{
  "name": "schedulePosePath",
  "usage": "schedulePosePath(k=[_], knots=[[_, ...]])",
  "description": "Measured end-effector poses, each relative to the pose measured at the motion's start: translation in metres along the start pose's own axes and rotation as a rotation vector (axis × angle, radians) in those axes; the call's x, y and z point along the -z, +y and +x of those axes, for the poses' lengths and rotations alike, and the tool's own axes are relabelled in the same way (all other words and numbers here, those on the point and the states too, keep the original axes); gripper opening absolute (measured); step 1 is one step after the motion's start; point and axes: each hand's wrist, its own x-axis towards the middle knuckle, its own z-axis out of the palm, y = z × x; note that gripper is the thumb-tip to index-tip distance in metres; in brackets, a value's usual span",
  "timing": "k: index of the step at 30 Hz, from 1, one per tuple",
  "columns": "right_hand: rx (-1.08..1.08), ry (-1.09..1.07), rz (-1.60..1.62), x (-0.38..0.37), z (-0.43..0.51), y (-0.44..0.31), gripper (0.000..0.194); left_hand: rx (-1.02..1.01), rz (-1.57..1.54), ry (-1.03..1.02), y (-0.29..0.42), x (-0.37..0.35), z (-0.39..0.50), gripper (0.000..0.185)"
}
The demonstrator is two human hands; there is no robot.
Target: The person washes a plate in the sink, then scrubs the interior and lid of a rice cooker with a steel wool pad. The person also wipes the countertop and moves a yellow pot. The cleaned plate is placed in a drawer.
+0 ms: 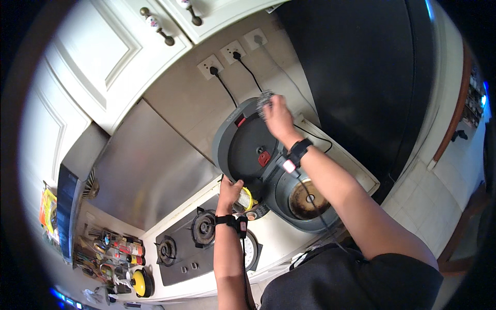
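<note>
A dark grey rice cooker stands on the counter with its lid point(248, 147) raised; a red valve piece point(264, 159) sits on the lid's inner side. Its lower body point(279, 190) is open and shows a brown-stained metal heating plate point(306, 199) with no inner pot over it. My right hand point(279, 118) holds a steel wool scourer point(266, 104) at the lid's upper right rim; the hand is slightly blurred. My left hand point(231, 192) is at the lid's lower left edge, thumb and fingers around it. A yellow-rimmed container point(246, 199) is beside that hand, partly hidden.
A gas hob point(182, 240) lies left of the cooker. Bottles point(133, 254) and a yellow-lidded pot point(140, 283) stand farther left. Black cords run from wall sockets point(233, 52) behind the cooker. A tall dark panel point(360, 77) rises at the right; white cabinets point(89, 50) hang above.
</note>
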Motion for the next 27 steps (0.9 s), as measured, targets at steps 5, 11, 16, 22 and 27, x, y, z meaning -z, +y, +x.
schedulePosePath(k=[5,11,16,22,27], knots=[[0.262,0.001,0.331,0.005,-0.022,-0.018,0.039,0.012,0.163,-0.014,-0.005,0.002,0.003,0.046],[0.547,-0.209,0.247,-0.027,-0.081,-0.058,0.02,-0.015,0.014,-0.149,0.001,0.01,-0.002,0.058],[0.609,-0.584,0.174,-0.018,-0.128,-0.055,0.019,0.019,0.345,-0.269,0.006,0.026,-0.004,0.052],[0.461,-0.312,0.37,-0.032,-0.099,-0.033,0.026,0.242,-0.169,-0.406,0.018,0.035,-0.008,0.06],[0.517,-0.665,0.203,-0.04,-0.133,0.002,0.031,0.273,-0.372,-0.365,0.026,0.038,-0.016,0.057]])
